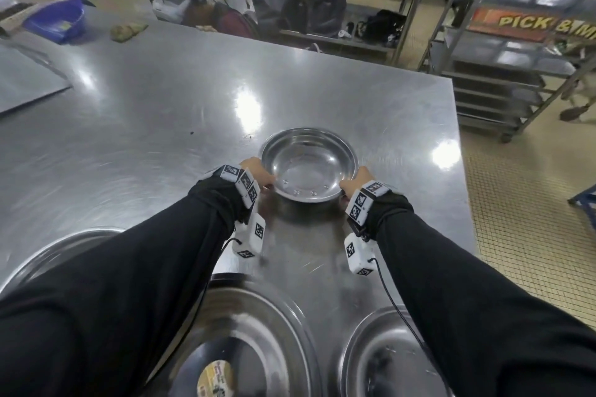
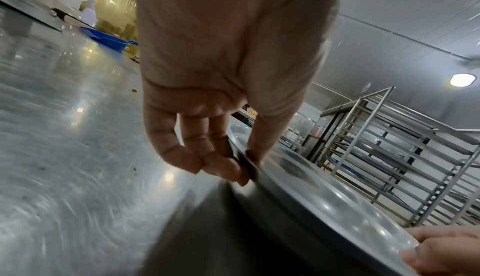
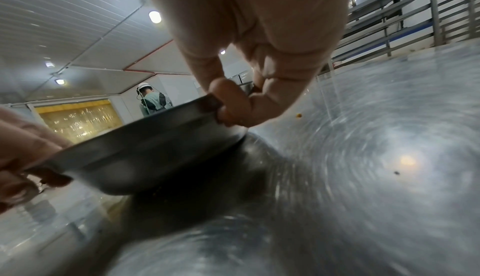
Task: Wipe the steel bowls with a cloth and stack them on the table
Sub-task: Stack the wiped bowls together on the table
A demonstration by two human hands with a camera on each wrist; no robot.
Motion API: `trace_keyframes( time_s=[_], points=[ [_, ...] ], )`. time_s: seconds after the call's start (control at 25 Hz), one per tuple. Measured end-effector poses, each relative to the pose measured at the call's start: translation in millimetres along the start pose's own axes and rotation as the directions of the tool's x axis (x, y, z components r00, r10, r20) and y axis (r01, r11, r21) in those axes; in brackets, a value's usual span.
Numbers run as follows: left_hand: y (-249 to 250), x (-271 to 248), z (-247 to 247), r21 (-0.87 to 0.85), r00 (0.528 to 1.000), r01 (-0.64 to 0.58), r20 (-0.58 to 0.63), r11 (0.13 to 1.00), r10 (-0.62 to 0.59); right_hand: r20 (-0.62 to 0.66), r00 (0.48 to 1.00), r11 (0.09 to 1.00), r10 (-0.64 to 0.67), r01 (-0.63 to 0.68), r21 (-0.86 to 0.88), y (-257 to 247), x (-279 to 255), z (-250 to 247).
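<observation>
A small steel bowl (image 1: 309, 164) sits upright on the steel table (image 1: 145, 113), held by its rim on both sides. My left hand (image 1: 258, 175) pinches the left rim, thumb on top and fingers under the edge (image 2: 235, 167). My right hand (image 1: 356, 182) pinches the right rim the same way (image 3: 231, 106). In the right wrist view the bowl (image 3: 145, 147) looks slightly tilted, its near side just off the table. Close to me lie three more steel bowls: one at the left (image 1: 54, 255), one in the middle (image 1: 258, 332) and one at the right (image 1: 380, 351). A crumpled cloth (image 1: 127, 30) lies far back left.
A blue dustpan (image 1: 59, 21) lies at the table's far left. Small crumbs (image 1: 248, 135) dot the table behind the bowl. A metal trolley rack (image 1: 516, 51) stands to the right, a shelf with bags (image 1: 306, 10) behind. A person (image 3: 153, 101) stands in the background.
</observation>
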State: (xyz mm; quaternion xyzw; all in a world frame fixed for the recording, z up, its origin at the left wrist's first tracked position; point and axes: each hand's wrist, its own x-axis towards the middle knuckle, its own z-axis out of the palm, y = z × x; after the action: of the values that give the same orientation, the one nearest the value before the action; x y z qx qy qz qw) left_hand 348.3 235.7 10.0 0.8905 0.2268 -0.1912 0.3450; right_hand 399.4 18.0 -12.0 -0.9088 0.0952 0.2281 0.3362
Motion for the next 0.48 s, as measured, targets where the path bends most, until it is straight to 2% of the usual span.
trace_keyframes(
  time_s=[0.08,0.24,0.36,0.48],
  points=[
    [1.3,-11.5,-3.8,0.02,1.0,-0.013,-0.015,1.0,0.013,0.005,1.0,1.0,-0.011,0.011,0.026,1.9,-8.6,-1.6],
    [5.6,-45.3,-20.5,0.079,0.993,-0.07,-0.092,0.994,0.078,-0.066,0.994,0.991,-0.086,0.092,0.099,3.2,-42.6,-12.2],
    [4.4,-84.0,-30.5,0.106,0.975,-0.17,-0.128,0.98,0.183,-0.153,0.978,0.971,-0.144,0.169,0.167,6.4,-88.9,-21.3],
    [-10.0,-134.4,-35.1,0.046,0.953,-0.26,-0.15,0.965,0.264,-0.234,0.957,0.958,-0.173,0.219,0.185,14.0,-155.6,-26.0]
  ],
)
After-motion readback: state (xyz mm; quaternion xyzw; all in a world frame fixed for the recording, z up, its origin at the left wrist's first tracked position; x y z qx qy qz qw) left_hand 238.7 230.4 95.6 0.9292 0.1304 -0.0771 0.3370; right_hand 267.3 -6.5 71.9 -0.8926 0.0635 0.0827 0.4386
